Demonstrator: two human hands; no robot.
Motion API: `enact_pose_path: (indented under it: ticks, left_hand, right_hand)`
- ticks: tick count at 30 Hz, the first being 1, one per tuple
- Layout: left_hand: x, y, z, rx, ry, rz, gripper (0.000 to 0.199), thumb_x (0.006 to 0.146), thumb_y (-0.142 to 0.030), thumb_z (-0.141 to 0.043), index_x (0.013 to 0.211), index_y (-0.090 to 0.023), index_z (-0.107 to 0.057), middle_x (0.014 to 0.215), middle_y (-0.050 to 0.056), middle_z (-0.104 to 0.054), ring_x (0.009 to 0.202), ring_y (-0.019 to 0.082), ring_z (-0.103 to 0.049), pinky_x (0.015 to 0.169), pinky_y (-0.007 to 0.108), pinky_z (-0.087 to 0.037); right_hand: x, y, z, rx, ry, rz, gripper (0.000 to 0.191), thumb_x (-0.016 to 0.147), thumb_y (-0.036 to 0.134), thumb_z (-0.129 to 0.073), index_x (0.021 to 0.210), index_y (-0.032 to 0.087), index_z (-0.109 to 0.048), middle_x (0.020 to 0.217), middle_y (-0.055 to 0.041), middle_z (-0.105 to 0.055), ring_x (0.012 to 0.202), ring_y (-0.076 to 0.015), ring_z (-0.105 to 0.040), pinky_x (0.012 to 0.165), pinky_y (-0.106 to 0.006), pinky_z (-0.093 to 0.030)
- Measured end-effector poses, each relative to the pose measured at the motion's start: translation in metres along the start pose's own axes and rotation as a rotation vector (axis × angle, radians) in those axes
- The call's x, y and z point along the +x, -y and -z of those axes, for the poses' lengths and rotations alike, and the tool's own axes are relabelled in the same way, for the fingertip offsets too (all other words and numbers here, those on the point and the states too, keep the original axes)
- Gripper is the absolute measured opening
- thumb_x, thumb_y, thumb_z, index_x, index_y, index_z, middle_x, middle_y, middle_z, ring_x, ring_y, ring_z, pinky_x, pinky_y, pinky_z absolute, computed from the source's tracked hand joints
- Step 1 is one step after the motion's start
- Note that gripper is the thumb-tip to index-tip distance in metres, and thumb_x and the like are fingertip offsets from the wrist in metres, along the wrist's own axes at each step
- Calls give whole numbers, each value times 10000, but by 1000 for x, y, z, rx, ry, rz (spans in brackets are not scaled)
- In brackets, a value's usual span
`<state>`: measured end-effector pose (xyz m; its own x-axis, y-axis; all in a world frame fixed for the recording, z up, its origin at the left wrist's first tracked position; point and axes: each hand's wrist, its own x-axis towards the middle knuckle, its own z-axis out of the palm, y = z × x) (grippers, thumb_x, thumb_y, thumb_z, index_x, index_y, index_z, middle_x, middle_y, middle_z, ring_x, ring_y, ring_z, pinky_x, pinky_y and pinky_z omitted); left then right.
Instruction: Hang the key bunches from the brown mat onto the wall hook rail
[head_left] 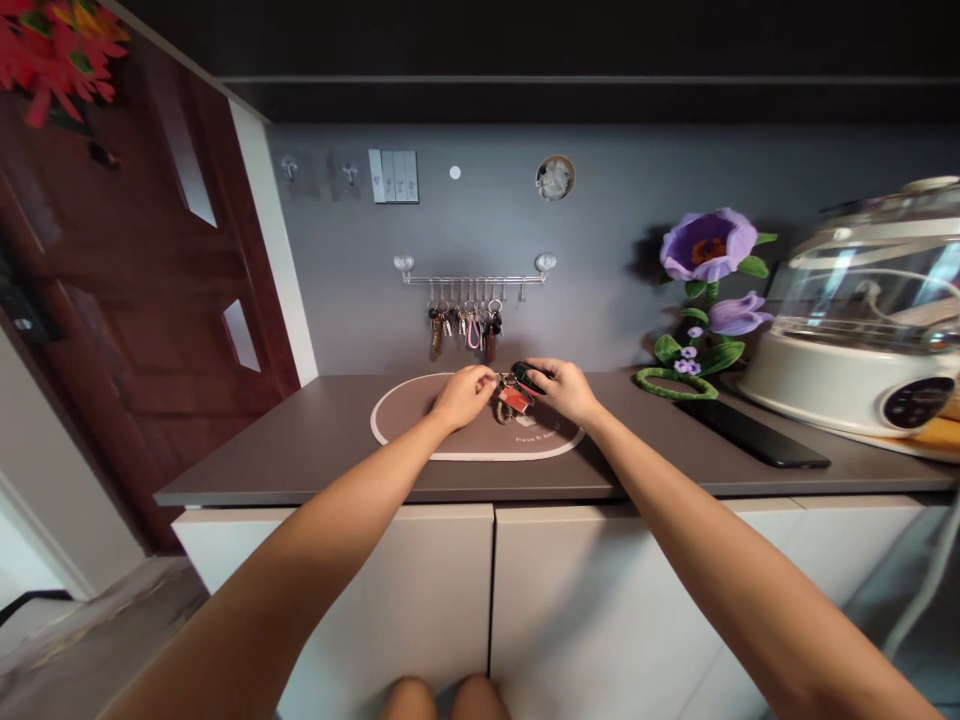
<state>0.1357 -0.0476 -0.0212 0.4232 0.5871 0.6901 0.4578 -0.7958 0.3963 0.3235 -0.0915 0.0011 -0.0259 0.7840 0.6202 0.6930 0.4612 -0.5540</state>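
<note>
Over the brown oval mat (412, 405), a bunch of keys with a red tag (514, 400) and a braided strap hangs or rests between my hands. My right hand (561, 386) is closed on a black key fob (530, 377) joined to the bunch. At the bunch's left side, my left hand (466, 393) has its fingers pinched together near the ring; what they hold is too small to make out. Behind, several key sets (471, 325) hang from the hooks of a metal rack (476, 280) on the wall.
A black phone (754, 432) lies on the dark counter (277, 440) at the right. Beside it stand a purple flower decoration (709, 250) with a green ring base and a white appliance (840, 370) with a clear cover. A dark shelf (525, 95) overhangs the wall.
</note>
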Motion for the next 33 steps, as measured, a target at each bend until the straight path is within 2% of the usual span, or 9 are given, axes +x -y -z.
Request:
enact_pose_path:
  ticks: [4,8,12,19,25,28,33]
  left_hand:
    - [0,-2,0,-45,-2,24,202,771,-266,-455,905,-165,-566,871,39,-597,710,115,-540,689,241,-436]
    - [1,-4,-1,-84,-26,92,250,760,-315,-484,957,-165,-522,791,20,-590,659,108,-534,657,242,-439]
    - [2,-3,-2,-95,-67,120,270,737,-349,-520,935,-166,-510,772,13,-582,671,112,-534,668,251,-440]
    - [6,3,-4,-117,-124,100,197,736,-214,-507,926,-165,-495,843,35,-584,757,122,-544,729,261,-442]
    - [7,0,5,-87,-176,64,333,750,-135,-446,1079,-188,-454,1004,60,-550,890,145,-531,822,297,-427]
    - [6,-1,9,-16,-159,1,313,740,-90,-417,1020,-194,-509,1046,59,-511,954,157,-504,861,300,-408]
    - [5,-2,8,18,-86,-45,191,733,-117,-442,870,-175,-562,967,48,-518,893,149,-517,859,283,-405]
  right_hand:
    - [2,1,-4,116,-17,8,291,761,278,-495,1001,184,-629,1020,-42,-639,929,-184,-581,889,-327,-399]
    - [4,3,-7,180,-15,36,302,761,306,-500,1008,188,-627,1042,-44,-629,957,-187,-570,910,-341,-389]
    - [5,4,-9,267,1,61,315,756,330,-514,1018,193,-621,1069,-41,-616,993,-191,-552,922,-350,-384]
    - [6,4,-13,396,2,39,330,751,349,-525,1022,182,-612,1055,-51,-621,970,-178,-560,908,-350,-397]
    - [7,3,-12,507,-45,-5,345,730,363,-555,1019,181,-605,1045,-54,-625,949,-171,-565,896,-361,-402]
    - [7,2,-12,548,-36,-17,347,725,373,-562,1011,180,-605,1039,-55,-627,938,-168,-570,882,-355,-412]
    - [7,2,-13,628,-42,-33,342,711,375,-581,987,176,-613,1008,-60,-638,895,-160,-586,863,-332,-425]
